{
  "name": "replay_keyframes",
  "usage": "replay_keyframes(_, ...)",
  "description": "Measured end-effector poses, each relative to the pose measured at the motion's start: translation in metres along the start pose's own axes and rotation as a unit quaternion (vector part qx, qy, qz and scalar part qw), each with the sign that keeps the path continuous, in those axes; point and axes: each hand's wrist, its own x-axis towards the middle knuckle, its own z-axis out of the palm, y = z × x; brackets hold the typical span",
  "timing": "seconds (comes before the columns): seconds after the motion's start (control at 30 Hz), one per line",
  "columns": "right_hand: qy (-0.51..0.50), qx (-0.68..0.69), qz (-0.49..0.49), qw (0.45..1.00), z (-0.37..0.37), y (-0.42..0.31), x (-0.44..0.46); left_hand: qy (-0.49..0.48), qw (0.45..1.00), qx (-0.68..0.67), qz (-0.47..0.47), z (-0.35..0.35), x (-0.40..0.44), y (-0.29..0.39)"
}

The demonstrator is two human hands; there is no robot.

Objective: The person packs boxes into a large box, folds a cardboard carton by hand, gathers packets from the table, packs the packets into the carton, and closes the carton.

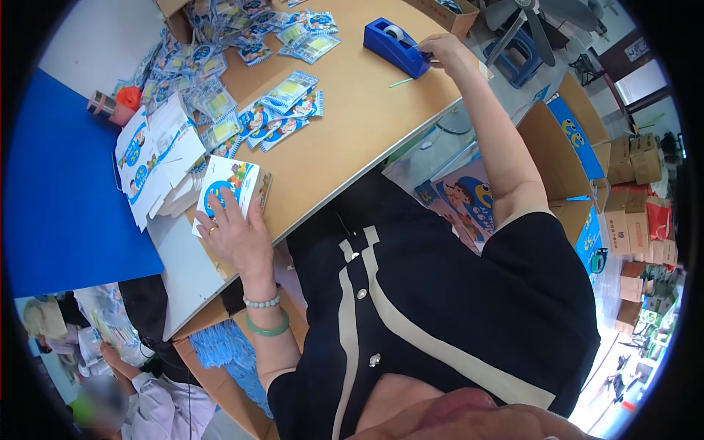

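My left hand [238, 238] lies with fingers spread on a small white-and-blue printed box [233, 178] near the table's front edge. A ring and two bracelets show on that hand and wrist. At the far right of the table, the fingers of my right hand [446, 55] pinch together at the cutter end of a blue tape dispenser [396, 48], apparently on the tape's end; the tape itself is hard to see there. A white roll sits in the dispenser. Left of the small box lies a stack of flat printed cartons [158, 154].
Printed sachets [282, 110] lie mid-table, with a larger heap [198, 66] behind. A thin green stick [402, 83] lies by the dispenser. Open cardboard boxes [550, 158] and a fan [524, 22] stand to the right. Another person [161, 400] sits at lower left, beside a blue panel [73, 191].
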Motion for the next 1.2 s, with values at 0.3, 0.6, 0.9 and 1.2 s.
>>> replay_keyframes(0.3, 0.106, 0.154, -0.064, 0.980, 0.022, 0.042, 0.025, -0.011, 1.000, 0.018, 0.001, 0.002, -0.001, 0.000)
replay_keyframes(0.6, 0.125, 0.443, 0.066, 0.885, 0.039, 0.031, -0.010, -0.009, 1.000, 0.018, 0.003, 0.005, -0.002, -0.002)
replay_keyframes(0.9, 0.080, 0.359, 0.026, 0.929, 0.036, 0.013, -0.058, -0.053, 0.990, -0.132, 0.027, -0.010, -0.006, -0.031)
replay_keyframes(1.2, -0.042, 0.315, 0.014, 0.948, 0.064, 0.035, -0.063, 0.089, 0.994, -0.064, 0.029, 0.010, -0.009, -0.005)
